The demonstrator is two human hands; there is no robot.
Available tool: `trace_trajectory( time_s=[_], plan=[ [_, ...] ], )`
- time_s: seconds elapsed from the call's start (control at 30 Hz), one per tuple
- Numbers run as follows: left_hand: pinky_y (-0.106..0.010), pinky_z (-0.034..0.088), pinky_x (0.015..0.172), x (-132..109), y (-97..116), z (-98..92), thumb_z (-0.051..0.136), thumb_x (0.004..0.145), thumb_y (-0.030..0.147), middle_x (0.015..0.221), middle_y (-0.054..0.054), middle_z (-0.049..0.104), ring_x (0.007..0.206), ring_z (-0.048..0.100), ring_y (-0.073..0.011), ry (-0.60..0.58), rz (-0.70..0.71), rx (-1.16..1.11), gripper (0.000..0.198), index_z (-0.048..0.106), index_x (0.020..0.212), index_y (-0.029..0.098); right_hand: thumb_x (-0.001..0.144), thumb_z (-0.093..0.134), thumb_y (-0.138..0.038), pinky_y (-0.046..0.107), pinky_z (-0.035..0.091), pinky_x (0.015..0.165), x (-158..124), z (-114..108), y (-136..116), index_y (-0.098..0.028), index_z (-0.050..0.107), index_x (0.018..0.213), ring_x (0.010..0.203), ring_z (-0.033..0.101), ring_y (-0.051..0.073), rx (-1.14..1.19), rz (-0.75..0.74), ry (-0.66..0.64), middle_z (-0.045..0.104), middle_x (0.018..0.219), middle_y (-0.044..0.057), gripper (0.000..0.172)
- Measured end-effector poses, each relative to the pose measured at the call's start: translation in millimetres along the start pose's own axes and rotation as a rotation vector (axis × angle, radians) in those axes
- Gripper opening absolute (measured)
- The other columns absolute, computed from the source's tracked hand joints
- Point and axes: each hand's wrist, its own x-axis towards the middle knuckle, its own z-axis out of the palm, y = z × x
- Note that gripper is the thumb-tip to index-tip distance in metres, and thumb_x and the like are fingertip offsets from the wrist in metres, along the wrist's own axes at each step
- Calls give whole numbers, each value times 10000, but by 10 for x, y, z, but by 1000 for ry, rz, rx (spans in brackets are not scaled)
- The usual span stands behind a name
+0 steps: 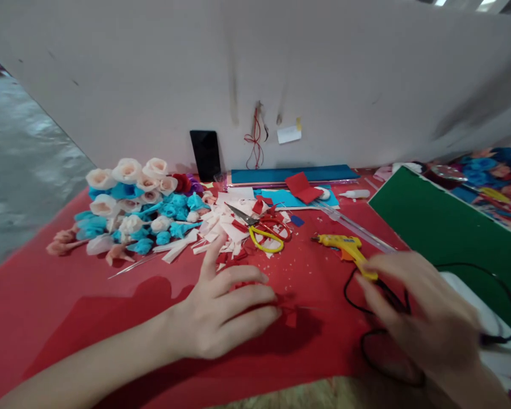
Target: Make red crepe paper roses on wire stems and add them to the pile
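Note:
My left hand [221,309] lies flat on the red sheet [68,307], fingers stretched out and apart. Its fingertips rest on a small red paper piece [288,313]. My right hand [417,307] is smeared by motion, with its fingers extended just beside the handle of a yellow glue gun [340,244]. I cannot see it gripping the gun. The gun's black cord [366,324] loops under that hand.
A heap of white, pink and blue paper flowers [132,204] lies at the left. Paper scraps [221,227] and yellow-handled scissors [262,230] sit ahead. Blue sheets [293,173], a phone [205,154] and a white wall stand behind. A green board [443,227] is at the right.

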Motion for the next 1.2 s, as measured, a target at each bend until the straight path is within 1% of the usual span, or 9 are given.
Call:
trace_trajectory(
  time_s=[0.1, 0.23, 0.33, 0.43, 0.6, 0.8, 0.9, 1.03, 1.2],
  plan=[
    [-519, 85, 1145, -104, -27, 134, 612, 749, 125, 753, 48, 698, 805, 602, -132, 39, 33, -49, 96, 639, 793, 206, 827, 467, -306, 374, 438, 726, -83, 275, 477, -147, 575, 873, 863, 562, 257, -151, 232, -214, 592, 868, 115, 198],
    [-517, 131, 1135, -270, -88, 320, 618, 731, 114, 688, 48, 684, 753, 598, -114, 13, -37, -70, 84, 621, 752, 196, 773, 569, -266, 326, 451, 610, -315, 635, 958, -118, 567, 690, 638, 551, 188, -165, 390, -399, 559, 654, 71, 169],
    [-537, 132, 1126, -384, -143, 414, 622, 721, 115, 697, 55, 691, 757, 602, -118, -12, -53, -56, 106, 620, 769, 209, 818, 562, -308, 289, 463, 660, -384, 744, 1138, -120, 561, 751, 657, 549, 123, -121, 485, -457, 570, 708, 24, 200],
    [-565, 121, 1115, -468, -195, 473, 619, 735, 147, 716, 64, 698, 775, 609, -130, -36, -76, -21, 100, 618, 791, 229, 771, 565, -274, 333, 472, 669, -352, 734, 1193, -129, 575, 779, 697, 592, 196, -61, 569, -424, 610, 756, 85, 146],
    [-594, 130, 1101, -532, -250, 506, 645, 715, 168, 732, 59, 696, 809, 607, -143, -24, -188, -43, 128, 621, 817, 242, 776, 518, -307, 402, 493, 727, -322, 607, 1051, -133, 491, 1046, 889, 601, 290, 76, 638, -238, 590, 1015, 165, 322],
    [-589, 188, 1090, -526, -301, 485, 642, 721, 199, 749, 42, 681, 828, 595, -148, -34, -328, -93, 82, 608, 782, 243, 782, 582, -360, 187, 459, 424, -277, 444, 434, -194, 520, 847, 491, 550, 127, 362, 600, -208, 556, 622, 12, 189],
    [-576, 177, 1101, -519, -324, 487, 655, 715, 196, 748, 50, 685, 808, 587, -139, -36, -316, -111, 89, 607, 781, 230, 563, 737, -484, 197, 451, 362, -276, 443, 50, -206, 480, 772, 434, 533, 130, 305, 687, -168, 545, 567, -27, 432],
    [-557, 143, 1123, -527, -356, 504, 691, 689, 223, 742, 60, 694, 782, 584, -144, -45, -268, -122, 121, 613, 781, 220, 601, 685, -561, 265, 495, 416, -407, 468, -177, -201, 521, 877, 510, 595, 187, 66, 823, -183, 596, 641, 20, 482],
    [-568, 190, 1100, -559, -376, 530, 682, 695, 223, 773, 66, 699, 803, 579, -152, -49, -299, -159, 113, 618, 788, 225, 664, 712, -340, 252, 424, 298, -547, 417, 64, -240, 562, 899, 416, 576, 194, 2, 416, -335, 603, 568, -14, 297]
  ],
)
